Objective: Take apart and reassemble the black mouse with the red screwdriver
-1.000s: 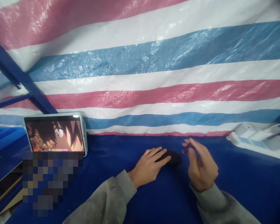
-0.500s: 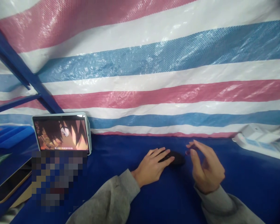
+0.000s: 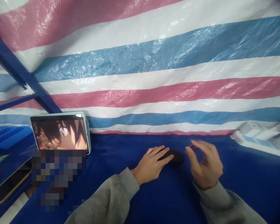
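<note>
- Your left hand (image 3: 147, 166) is lying palm-down over one end of a black, rounded, mouse-shaped object (image 3: 178, 156), thumb along its near side and fingers spread on top; whether it is really gripping, you cannot tell from here.
- That black object is sitting on the dark blue, smooth-surfaced table (image 3: 163, 202), in front of you and between your hands, its free end pointing toward your right hand (image 3: 207, 168).
- Your right hand is hovering just beside that end, thumb and forefinger curving toward each other; a small, dark reddish sliver (image 3: 191, 146) is showing near their tips, but it is too small to tell whether you are pinching it.
- For steady work, you are wanting light, even pressure from the left hand, so the smooth shell is not sliding.
- Your right fingertips are probably working best with a soft pinch and the wrist low.
- Your grey fabric sleeves (image 3: 114, 193) are covering the wrists; watch that neither cuff is dragging.
- The pale-cased upright tablet (image 3: 60, 133) is standing well apart, leaving your left arm room.
</note>
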Demonstrator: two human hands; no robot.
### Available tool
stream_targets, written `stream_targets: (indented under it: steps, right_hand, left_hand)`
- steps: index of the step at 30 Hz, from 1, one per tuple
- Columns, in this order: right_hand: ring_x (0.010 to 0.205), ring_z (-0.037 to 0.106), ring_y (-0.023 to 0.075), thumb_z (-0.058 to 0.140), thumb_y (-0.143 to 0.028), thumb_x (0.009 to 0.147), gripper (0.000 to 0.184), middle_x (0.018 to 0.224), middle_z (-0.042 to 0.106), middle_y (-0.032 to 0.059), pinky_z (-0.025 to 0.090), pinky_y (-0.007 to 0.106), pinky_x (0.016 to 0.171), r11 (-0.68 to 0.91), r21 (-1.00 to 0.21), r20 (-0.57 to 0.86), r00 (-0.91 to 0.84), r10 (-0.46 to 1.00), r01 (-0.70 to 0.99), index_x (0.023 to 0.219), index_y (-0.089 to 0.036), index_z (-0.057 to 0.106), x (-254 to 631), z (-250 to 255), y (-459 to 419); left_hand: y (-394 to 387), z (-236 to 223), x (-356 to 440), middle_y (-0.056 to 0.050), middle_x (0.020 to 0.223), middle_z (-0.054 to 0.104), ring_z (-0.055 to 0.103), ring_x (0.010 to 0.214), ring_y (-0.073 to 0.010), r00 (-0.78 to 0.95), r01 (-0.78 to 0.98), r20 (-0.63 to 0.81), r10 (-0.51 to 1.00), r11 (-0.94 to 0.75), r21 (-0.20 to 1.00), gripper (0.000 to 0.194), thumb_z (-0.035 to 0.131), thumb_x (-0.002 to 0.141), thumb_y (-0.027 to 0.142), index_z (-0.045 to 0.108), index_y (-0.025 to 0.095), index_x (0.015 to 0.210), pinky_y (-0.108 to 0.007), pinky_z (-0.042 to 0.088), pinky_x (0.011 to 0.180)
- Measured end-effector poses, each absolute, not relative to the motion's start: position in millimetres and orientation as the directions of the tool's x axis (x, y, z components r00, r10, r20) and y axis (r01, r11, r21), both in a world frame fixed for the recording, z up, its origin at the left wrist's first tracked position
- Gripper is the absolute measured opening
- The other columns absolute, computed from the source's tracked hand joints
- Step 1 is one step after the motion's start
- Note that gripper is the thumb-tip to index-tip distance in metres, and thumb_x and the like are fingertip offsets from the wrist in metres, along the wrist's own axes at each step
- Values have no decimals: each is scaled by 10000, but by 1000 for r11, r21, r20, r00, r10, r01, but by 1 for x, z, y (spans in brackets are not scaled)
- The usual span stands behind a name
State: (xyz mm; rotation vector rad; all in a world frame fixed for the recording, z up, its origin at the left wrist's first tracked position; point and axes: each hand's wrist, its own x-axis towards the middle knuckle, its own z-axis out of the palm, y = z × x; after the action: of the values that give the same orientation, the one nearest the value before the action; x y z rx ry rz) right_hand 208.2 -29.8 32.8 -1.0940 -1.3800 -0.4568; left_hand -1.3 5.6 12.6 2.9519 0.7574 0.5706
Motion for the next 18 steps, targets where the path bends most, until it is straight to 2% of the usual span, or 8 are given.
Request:
stream_targets:
  steps: [2, 5, 7, 12, 15, 18]
  right_hand:
    - [848, 677, 208, 723, -177, 815, 293, 909, 696, 60, 580, 375, 753, 477, -374, 912, 221, 347, 795, 1104, -211, 686, 209, 31, -30]
    - [858, 696, 221, 608, -198, 900, 331, 967, 721, 85, 594, 417, 759, 516, -480, 857, 254, 449, 710, 1231, -195, 632, 209, 26, -30]
    - [806, 700, 209, 591, -207, 912, 357, 970, 725, 84, 598, 405, 728, 514, -513, 839, 274, 470, 688, 1269, -197, 611, 209, 23, -30]
    - [717, 660, 176, 673, -189, 852, 387, 862, 703, 44, 570, 356, 723, 485, -416, 887, 226, 402, 770, 1237, -218, 645, 214, 24, -26]
    - [762, 675, 186, 628, -203, 884, 496, 919, 715, 66, 564, 362, 766, 451, -440, 864, 231, 447, 777, 1375, -196, 552, 215, 25, -25]
    - [739, 678, 177, 639, -238, 882, 546, 906, 726, 71, 557, 334, 757, 379, -461, 855, 288, 430, 803, 1409, -161, 519, 217, 26, -25]
  left_hand:
    - [5, 13, -1, -56, 1541, 431, 383, 1436, -254, 813, 455, 342, 472, -880, 132, 442, 401, 1013, 187, 456, 243, 1448, -456, 401, 1108]
    - [5, 13, -1, -61, 1540, 432, 375, 1441, -251, 811, 455, 344, 473, -880, 138, 446, 407, 1013, 189, 449, 250, 1452, -451, 405, 1104]
    - [6, 12, -1, -59, 1544, 425, 364, 1448, -249, 810, 456, 343, 476, -879, 143, 458, 416, 1010, 183, 438, 264, 1460, -451, 398, 1110]
    - [6, 11, 0, -66, 1536, 437, 364, 1448, -247, 810, 445, 349, 472, -881, 159, 444, 410, 1015, 185, 449, 261, 1451, -459, 389, 1117]
    - [6, 12, -1, -65, 1531, 444, 376, 1441, -245, 801, 446, 355, 482, -876, 183, 432, 400, 1025, 199, 449, 270, 1448, -459, 399, 1105]
    - [6, 12, -1, -65, 1536, 436, 374, 1441, -239, 793, 449, 355, 495, -869, 210, 435, 408, 1023, 208, 434, 272, 1452, -457, 399, 1104]
